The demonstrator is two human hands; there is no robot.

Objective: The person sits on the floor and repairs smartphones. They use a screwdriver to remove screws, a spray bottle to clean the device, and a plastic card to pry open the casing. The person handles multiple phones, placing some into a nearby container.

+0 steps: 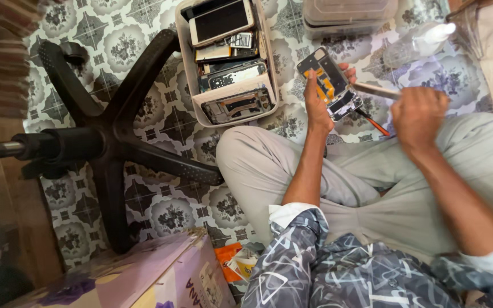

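I sit cross-legged on the patterned tile floor [161,211], my grey trousers [338,182] and blue patterned shirt sleeves [315,268] nearest the camera. Just beyond my knees, my left hand [316,108] is wrapped around the opened black smartphone with its back cover off [331,84], thumb along one long edge and fingertips showing past the other, holding it tilted above the floor with its orange and silver insides facing me. My right hand [419,117] is closed in a fist around a slim pale metal tool [376,90], whose tip points at the phone's right edge, close to touching it. An orange-handled screwdriver [375,124] lies on the floor beneath the phone. Farther off stands 1 white plastic tray [188,74] stacked with spare phones and parts, with a black 5-legged chair base [109,137] to its left.

As I judge it, the phone has no support under it, so a hard push with the tool could slip across the board, gouge a part, or twist the phone from my grip.
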